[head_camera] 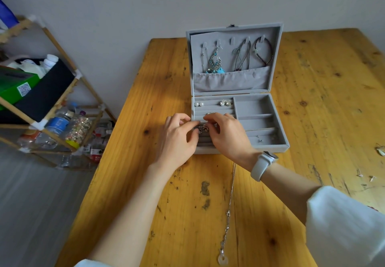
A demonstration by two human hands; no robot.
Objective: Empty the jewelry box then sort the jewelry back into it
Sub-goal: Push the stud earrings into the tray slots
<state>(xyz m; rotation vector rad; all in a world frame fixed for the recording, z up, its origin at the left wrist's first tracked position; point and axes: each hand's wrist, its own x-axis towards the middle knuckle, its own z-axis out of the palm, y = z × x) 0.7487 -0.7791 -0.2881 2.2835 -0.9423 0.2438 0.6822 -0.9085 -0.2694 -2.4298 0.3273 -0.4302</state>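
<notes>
A grey velvet jewelry box (279, 141) stands open on the wooden table (158, 193). Its raised lid holds a blue feather earring (215, 63), thin necklaces (242, 55) and a dark beaded bracelet (265, 53) on hooks. Pearl studs (199, 104) and crystal studs (225, 102) sit in the ring rolls at the left. My left hand (178, 139) and my right hand (227, 133) meet over the front ring rolls, both pinching a small dark metal earring (203, 129). A silver chain with a pale ring pendant (228, 214) lies on the table near me.
Small clear bits (365, 176) and a pale trinket (381, 151) lie at the table's right edge. A bamboo shelf (48, 104) with bottles and boxes stands on the floor to the left. The wall is right behind the box.
</notes>
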